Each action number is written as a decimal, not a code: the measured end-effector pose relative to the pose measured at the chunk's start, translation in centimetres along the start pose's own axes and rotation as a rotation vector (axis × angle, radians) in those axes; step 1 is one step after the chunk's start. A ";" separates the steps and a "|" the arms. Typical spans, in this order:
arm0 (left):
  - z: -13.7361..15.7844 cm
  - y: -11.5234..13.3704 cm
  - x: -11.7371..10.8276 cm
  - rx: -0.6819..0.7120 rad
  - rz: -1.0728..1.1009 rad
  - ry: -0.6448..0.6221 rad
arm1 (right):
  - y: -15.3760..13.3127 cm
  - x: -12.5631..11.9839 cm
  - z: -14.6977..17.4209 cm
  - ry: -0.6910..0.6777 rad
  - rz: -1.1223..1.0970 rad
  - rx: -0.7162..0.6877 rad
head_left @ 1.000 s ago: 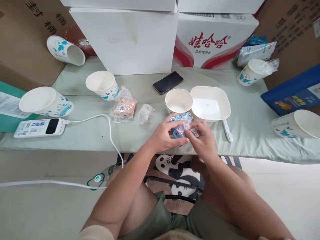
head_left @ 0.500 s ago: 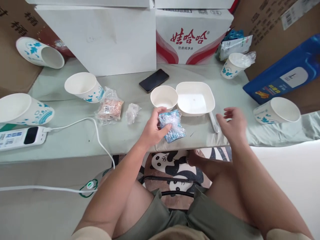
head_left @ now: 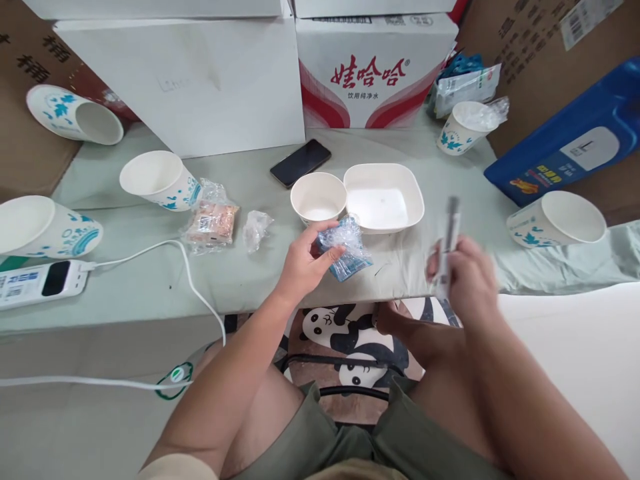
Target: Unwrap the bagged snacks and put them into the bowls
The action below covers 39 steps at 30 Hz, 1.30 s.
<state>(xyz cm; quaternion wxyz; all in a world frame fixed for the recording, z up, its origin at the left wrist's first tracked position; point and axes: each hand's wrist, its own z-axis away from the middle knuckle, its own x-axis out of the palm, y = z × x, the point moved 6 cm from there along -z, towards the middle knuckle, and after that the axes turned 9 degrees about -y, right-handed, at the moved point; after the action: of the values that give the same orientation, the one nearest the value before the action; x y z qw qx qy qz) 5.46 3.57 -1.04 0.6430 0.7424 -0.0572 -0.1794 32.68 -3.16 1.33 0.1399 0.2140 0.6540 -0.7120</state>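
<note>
My left hand (head_left: pixel 303 261) grips a blue package (head_left: pixel 349 248) wrapped in clear plastic, with the thumb on top. The package is just above the table's front edge, in front of a round white paper bowl (head_left: pixel 319 193) and a rectangular white container (head_left: pixel 385 197). To the right, my right hand (head_left: pixel 469 273) is closed around a slim white and grey utility knife (head_left: pixel 450 243). It points upward and is blurred by motion, so its tip is unclear.
Left on the table lie a pinkish plastic-wrapped package (head_left: pixel 213 223), crumpled clear plastic (head_left: pixel 257 230) and a white cable (head_left: pixel 187 260). Behind the bowls lies a phone (head_left: pixel 301 162). Paper cups, including one at right (head_left: pixel 555 219), and a blue bottle (head_left: pixel 565 143) stand around. White boxes (head_left: pixel 190 87) line the back.
My right hand has picked the slim utility knife up from the table beside the rectangular container and lifted it. My left hand keeps hold of the blue package. The view has shifted slightly.
</note>
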 end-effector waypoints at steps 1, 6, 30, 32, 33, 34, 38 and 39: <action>0.1 0.1 -0.1 -0.005 -0.010 0.019 | -1.3 2.0 0.7 -0.107 -0.038 -0.025; 0.5 0.6 -0.1 -0.023 0.012 0.059 | -5.9 8.5 1.6 -0.337 0.036 -0.164; 1.4 1.9 0.1 0.059 -0.002 0.103 | -5.8 8.0 1.5 -0.290 0.101 -0.177; 1.4 2.1 0.1 0.068 0.021 0.115 | -5.8 8.1 1.4 -0.312 0.102 -0.174; 1.4 2.2 0.0 0.074 0.035 0.127 | -5.8 8.1 1.4 -0.327 0.105 -0.178; 1.5 2.3 -0.1 0.080 0.046 0.142 | -5.8 8.1 1.4 -0.344 0.112 -0.181; 1.6 2.9 -0.9 0.100 0.038 0.222 | -5.8 8.3 1.7 -0.418 0.144 -0.183; 1.6 3.0 -1.1 0.104 0.027 0.247 | -5.7 8.3 1.8 -0.433 0.145 -0.179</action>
<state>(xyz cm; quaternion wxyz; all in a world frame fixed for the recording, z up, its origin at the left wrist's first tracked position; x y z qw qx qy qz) 4.28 1.92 1.89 0.6082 0.7902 0.0031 -0.0745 22.48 -3.65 2.37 0.3459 0.0898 0.6523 -0.6684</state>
